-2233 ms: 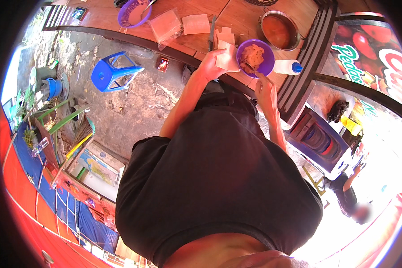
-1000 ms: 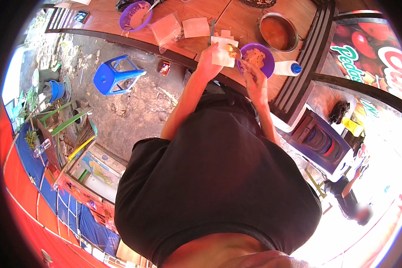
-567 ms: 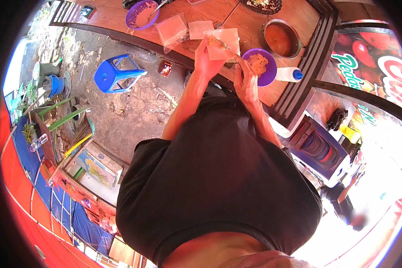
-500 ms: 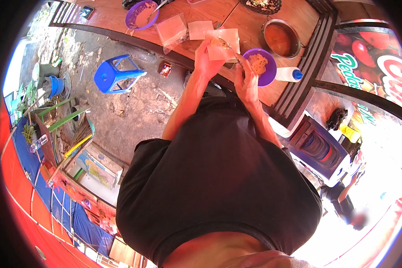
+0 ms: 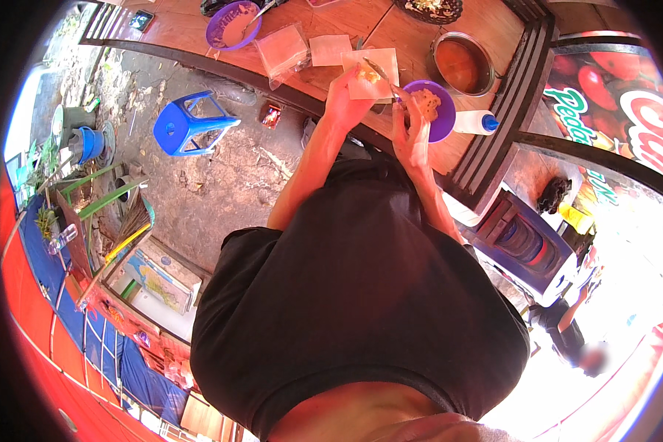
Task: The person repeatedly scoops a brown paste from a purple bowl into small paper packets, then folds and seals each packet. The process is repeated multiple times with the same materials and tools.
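Note:
A thin, pale square wrapper sheet (image 5: 385, 60) rests in my left hand (image 5: 346, 104), its fingers closed on the near left side. Some yellowish filling (image 5: 367, 76) lies on the sheet. In my right hand (image 5: 411, 131) is a spoon (image 5: 376, 69), its tip over the sheet just beyond the filling. Beside that hand stands a purple bowl (image 5: 445, 121) holding an orange-brown mixture (image 5: 426, 103). Left of the sheet, a single wrapper (image 5: 330, 49) and a plastic-covered stack of wrappers (image 5: 283, 50) lie on the wooden table (image 5: 390, 26).
On the table are a metal pot (image 5: 462, 65) of orange liquid, a white bottle (image 5: 475, 122) with a blue cap, a dark dish (image 5: 431, 9) of chopped food and another purple bowl (image 5: 233, 26). A blue stool (image 5: 175, 127) stands on the ground. Someone in dark clothes (image 5: 563, 328) is at lower right.
More filling now shows on the wrapper in my left hand. The spoon's tip has shifted slightly up the sheet, and both hands have moved a little.

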A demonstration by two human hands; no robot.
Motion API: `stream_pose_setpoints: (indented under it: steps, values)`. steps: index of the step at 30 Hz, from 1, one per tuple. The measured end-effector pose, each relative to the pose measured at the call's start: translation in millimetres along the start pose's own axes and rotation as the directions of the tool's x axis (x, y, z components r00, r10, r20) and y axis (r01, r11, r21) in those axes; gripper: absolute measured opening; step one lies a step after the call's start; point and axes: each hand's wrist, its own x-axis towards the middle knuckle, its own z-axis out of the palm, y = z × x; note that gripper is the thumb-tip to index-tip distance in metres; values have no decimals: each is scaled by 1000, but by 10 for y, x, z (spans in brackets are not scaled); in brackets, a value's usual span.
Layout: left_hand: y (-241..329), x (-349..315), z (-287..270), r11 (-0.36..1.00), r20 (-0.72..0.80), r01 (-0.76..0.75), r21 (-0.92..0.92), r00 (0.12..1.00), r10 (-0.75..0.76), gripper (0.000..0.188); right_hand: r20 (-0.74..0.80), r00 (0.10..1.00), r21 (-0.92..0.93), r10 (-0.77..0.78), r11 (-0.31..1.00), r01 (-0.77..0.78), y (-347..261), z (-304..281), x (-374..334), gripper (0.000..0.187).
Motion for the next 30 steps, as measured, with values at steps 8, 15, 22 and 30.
stream_pose_setpoints:
  steps: [8, 15, 22, 30]
  values:
    - [17, -22, -3, 997, 11, -30, 76, 1000, 29, 52, -58, 996, -47, -71, 997, 68, -19, -38, 50, 32]
    - [52, -19, -11, 1000, 51, -19, 14, 999, 18, 49, 62, 992, -44, 108, 993, -105, -105, -173, 65, 25]
    - [49, -11, 101, 998, -8, -54, 38, 998, 55, 38, 54, 997, -49, -54, 997, 57, -97, -176, 31, 26]
    - [38, 8, 106, 999, 2, -52, -8, 999, 53, 37, 75, 996, -55, -40, 998, 44, -51, -166, 31, 27]
